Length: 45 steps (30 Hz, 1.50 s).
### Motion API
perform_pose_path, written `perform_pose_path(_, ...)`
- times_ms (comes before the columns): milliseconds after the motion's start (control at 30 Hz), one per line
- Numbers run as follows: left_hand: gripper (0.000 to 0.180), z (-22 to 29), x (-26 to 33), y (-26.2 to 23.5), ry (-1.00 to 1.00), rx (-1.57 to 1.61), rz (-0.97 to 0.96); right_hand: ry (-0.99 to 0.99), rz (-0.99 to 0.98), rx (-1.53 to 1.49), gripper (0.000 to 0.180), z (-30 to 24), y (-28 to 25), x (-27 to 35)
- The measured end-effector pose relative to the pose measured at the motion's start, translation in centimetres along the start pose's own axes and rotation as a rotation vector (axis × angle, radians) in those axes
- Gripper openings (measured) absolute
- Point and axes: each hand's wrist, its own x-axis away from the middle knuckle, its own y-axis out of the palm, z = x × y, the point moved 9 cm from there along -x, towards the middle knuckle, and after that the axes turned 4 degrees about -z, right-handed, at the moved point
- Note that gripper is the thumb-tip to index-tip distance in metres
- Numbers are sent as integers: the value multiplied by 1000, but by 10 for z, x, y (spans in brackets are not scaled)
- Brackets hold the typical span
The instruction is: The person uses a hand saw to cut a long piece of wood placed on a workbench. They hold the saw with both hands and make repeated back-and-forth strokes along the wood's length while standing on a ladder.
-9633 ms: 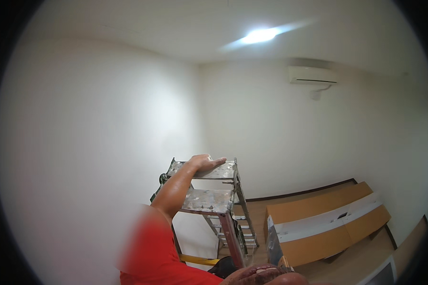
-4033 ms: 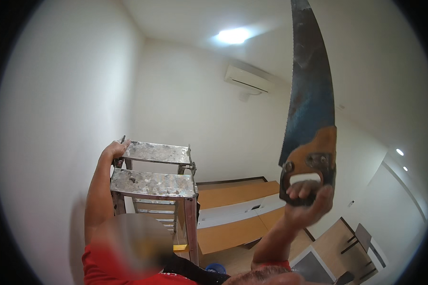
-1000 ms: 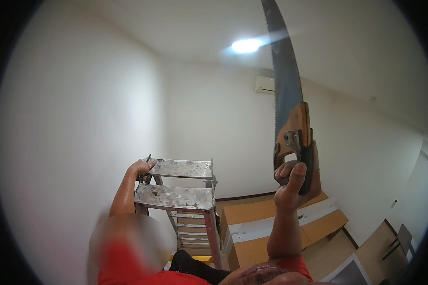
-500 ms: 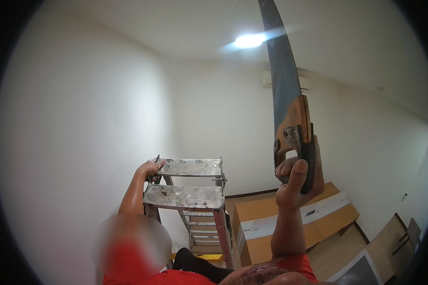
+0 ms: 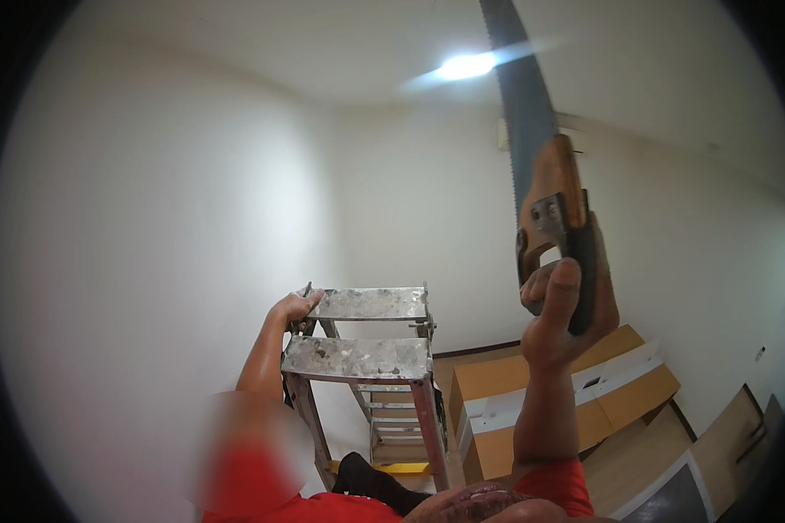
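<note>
My right hand (image 5: 576, 292) is wrapped round the dark lower grip of a handsaw (image 5: 526, 109), thumb across its near side. The saw stands nearly upright, with its toothed edge to the left and its brown wooden handle at the bottom. The blade's tip runs out of the upper edge. On the left, my left hand (image 5: 298, 307) is closed on the top left corner of a paint-spattered stepladder (image 5: 358, 357). A thin dark piece sticks up beside its fingers; I cannot tell what it is.
A long brown cardboard box (image 5: 488, 382) with a white band lies on the floor behind my right forearm. White walls (image 5: 201, 218) meet in the corner ahead. A ceiling light (image 5: 467, 66) shines above. Flat panels (image 5: 715, 436) lean at the far right. A yellow strip (image 5: 401, 468) is low by the ladder.
The handsaw and my right hand have risen. The whole view has shifted a little, so the ladder and box sit further right. My left hand keeps its hold on the ladder.
</note>
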Motion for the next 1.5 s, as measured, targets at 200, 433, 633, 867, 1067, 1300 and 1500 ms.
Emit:
perform_pose_path(200,62,5,-1,-3,82,-54,19,16,39,-57,54,9,-11,16)
perform_pose_path(433,59,9,4,-1,112,-9,15,49,102,-105,51,9,-13,15)
perform_pose_path(633,68,-7,-14,-13,122,-76,86,68,71,-98,44,0,8,-4)
perform_pose_path(867,62,8,2,-3,85,22,17,78,76,-90,40,-7,20,-14)
perform_pose_path(1067,65,10,-5,4,76,44,23,113,89,-85,40,4,23,-8)
perform_pose_path(1300,78,-2,-17,-4,106,16,36,72,70,-61,43,13,34,-14)
perform_pose_path(1500,88,11,-6,1,140,-45,2,4,73,-40,43,14,22,23)
